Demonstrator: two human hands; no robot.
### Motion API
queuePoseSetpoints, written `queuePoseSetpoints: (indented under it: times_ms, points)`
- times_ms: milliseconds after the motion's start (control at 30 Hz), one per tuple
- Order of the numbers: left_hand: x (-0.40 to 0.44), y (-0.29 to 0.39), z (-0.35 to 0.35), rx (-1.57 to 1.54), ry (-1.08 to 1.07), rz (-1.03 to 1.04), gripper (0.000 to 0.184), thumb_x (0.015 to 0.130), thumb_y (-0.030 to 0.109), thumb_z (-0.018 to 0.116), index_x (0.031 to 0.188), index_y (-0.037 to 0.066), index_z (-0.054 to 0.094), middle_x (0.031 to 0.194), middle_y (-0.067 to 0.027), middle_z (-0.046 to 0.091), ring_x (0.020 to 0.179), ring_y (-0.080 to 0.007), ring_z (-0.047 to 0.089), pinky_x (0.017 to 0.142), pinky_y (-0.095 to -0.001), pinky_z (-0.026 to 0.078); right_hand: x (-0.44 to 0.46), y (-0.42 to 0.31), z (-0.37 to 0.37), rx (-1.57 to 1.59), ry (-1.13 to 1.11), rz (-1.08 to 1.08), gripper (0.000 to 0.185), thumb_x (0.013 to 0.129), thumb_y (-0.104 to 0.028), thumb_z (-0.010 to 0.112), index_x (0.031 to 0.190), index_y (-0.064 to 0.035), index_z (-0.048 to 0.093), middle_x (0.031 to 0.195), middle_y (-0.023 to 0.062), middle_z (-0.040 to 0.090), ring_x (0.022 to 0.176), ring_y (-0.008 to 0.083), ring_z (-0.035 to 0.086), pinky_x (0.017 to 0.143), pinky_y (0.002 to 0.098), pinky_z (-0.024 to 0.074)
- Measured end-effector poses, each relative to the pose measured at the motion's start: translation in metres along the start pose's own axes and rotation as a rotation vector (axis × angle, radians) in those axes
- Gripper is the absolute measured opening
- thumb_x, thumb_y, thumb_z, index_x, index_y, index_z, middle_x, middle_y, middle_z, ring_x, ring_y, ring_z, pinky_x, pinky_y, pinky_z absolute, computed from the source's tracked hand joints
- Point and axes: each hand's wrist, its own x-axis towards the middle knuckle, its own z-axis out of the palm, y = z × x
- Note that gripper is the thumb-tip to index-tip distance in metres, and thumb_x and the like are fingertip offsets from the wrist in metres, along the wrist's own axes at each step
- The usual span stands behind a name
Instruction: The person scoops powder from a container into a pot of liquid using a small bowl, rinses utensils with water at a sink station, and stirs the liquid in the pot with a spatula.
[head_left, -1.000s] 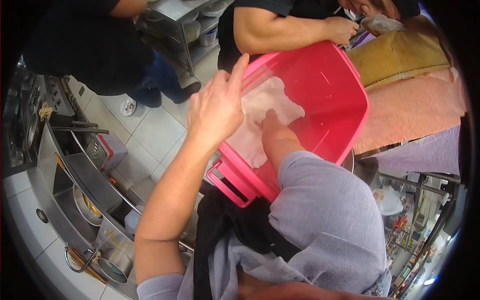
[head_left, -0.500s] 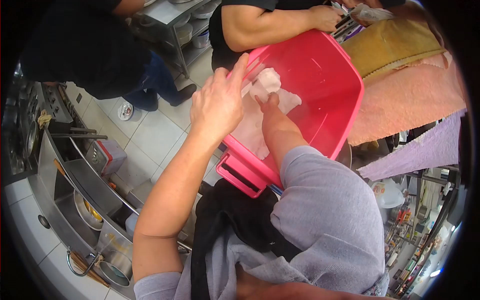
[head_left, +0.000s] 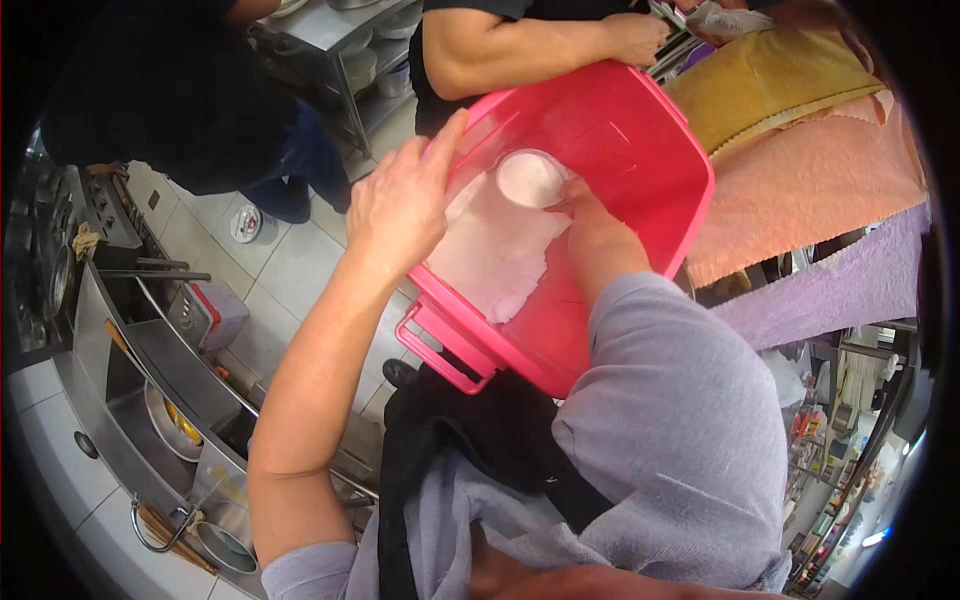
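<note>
A pink plastic bin (head_left: 625,135) is tilted in front of me, with its opening towards me. White powder (head_left: 490,250) lies inside, along the bin's left side. My left hand (head_left: 400,205) is closed over the left rim of the bin. Inside the bin, my right hand (head_left: 577,197) grips a round cup (head_left: 530,178) by its right side. The cup is full of the same powder, and its round mouth faces me. Part of my right hand's fingers is hidden behind the cup.
A co-worker's arm (head_left: 520,55) is just beyond the bin's far rim. Another person in dark clothes (head_left: 150,100) stands at the left. Orange cloth (head_left: 810,190) lies right of the bin. A metal sink (head_left: 150,400) is at the lower left.
My right hand has moved right with the cup, whose heaped powder now looks flatter. The bin and my left hand have shifted slightly left.
</note>
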Motion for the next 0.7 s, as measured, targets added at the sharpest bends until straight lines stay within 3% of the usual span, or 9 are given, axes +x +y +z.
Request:
queuePoseSetpoints:
  times_ms: [133,233,267,300,333,400,433,567,700]
  points:
    - [-0.002,-0.001,-0.002,0.002,-0.016,-0.006,0.079,0.083,-0.001,0.053,0.157,0.024,0.041,0.117,-0.0128,0.065,0.105,-0.0368,0.067,0.081,-0.0506,0.058,0.014,0.031,0.039,-1.058,0.217,-0.083,0.068,0.098,-0.018,0.051,0.162,-0.0150,0.027,0.161,0.0283,0.033,0.143,0.0463,0.043,0.112,0.0705,0.0346]
    - [-0.001,-0.002,-0.003,-0.003,-0.012,0.003,0.076,0.087,0.003,0.056,0.157,0.024,0.041,0.115,-0.0126,0.065,0.103,-0.0365,0.067,0.079,-0.0508,0.058,0.000,0.112,0.119,-1.569,0.182,-0.176,0.073,0.095,-0.020,0.055,0.163,-0.0194,0.026,0.160,0.0347,0.029,0.142,0.0511,0.044,0.113,0.0685,0.0341]
    - [0.001,-0.004,-0.005,0.004,0.014,0.000,0.076,0.087,0.003,0.056,0.157,0.024,0.041,0.115,-0.0126,0.065,0.103,-0.0365,0.067,0.079,-0.0508,0.058,-0.019,0.116,0.142,-1.490,0.148,-0.131,0.076,0.093,-0.019,0.059,0.162,-0.0228,0.028,0.162,0.0364,0.026,0.144,0.0551,0.037,0.117,0.0677,0.0278]
    - [0.001,-0.003,-0.007,-0.006,0.007,-0.005,0.074,0.088,0.005,0.058,0.158,0.025,0.041,0.114,-0.0128,0.065,0.102,-0.0365,0.067,0.078,-0.0511,0.058,-0.024,0.122,0.156,-1.367,0.271,-0.107,0.075,0.092,-0.019,0.062,0.160,-0.0240,0.032,0.160,0.0343,0.029,0.144,0.0552,0.035,0.106,0.0650,0.0466]
    - [0.000,-0.001,-0.008,-0.024,-0.012,-0.011,0.073,0.090,0.007,0.059,0.158,0.025,0.040,0.112,-0.0129,0.065,0.100,-0.0366,0.068,0.077,-0.0514,0.058,-0.016,0.111,0.157,-1.373,0.279,-0.121,0.075,0.092,-0.019,0.062,0.160,-0.0240,0.032,0.160,0.0343,0.029,0.144,0.0552,0.035,0.106,0.0650,0.0466]
    - [-0.002,-0.001,-0.009,-0.035,-0.016,-0.035,0.071,0.091,0.009,0.059,0.158,0.025,0.040,0.109,-0.0135,0.066,0.098,-0.0369,0.068,0.077,-0.0514,0.057,-0.017,0.094,0.155,-1.040,0.178,0.148,0.072,0.093,-0.016,0.062,0.159,-0.0223,0.034,0.164,0.0264,0.024,0.146,0.0521,0.033,0.111,0.0563,0.0457]
    - [-0.003,-0.001,-0.008,-0.037,0.005,-0.035,0.071,0.091,0.009,0.060,0.158,0.024,0.040,0.109,-0.0135,0.066,0.097,-0.0372,0.068,0.077,-0.0515,0.057,-0.034,0.083,0.159,-1.006,0.178,0.141,0.072,0.091,-0.009,0.060,0.157,-0.0225,0.035,0.151,0.0288,0.034,0.134,0.0492,0.045,0.065,0.0432,0.0685]
    - [-0.008,-0.007,0.000,-0.001,0.091,0.017,0.076,0.086,0.012,0.069,0.157,0.020,0.042,0.100,-0.0150,0.063,0.090,-0.0349,0.068,0.071,-0.0485,0.058,-0.026,0.101,0.149,-0.710,0.044,0.162,0.070,0.091,-0.005,0.058,0.156,-0.0230,0.039,0.147,0.0202,0.040,0.128,0.0423,0.050,0.077,0.0493,0.0675]
    - [-0.007,-0.001,-0.006,-0.040,0.036,-0.052,0.071,0.093,0.011,0.060,0.158,0.024,0.039,0.104,-0.0139,0.067,0.096,-0.0375,0.068,0.076,-0.0518,0.056,-0.016,0.112,0.147,-0.487,-0.214,0.135,0.067,0.091,-0.005,0.057,0.155,-0.0222,0.041,0.145,0.0167,0.041,0.126,0.0392,0.051,0.082,0.0517,0.0656]
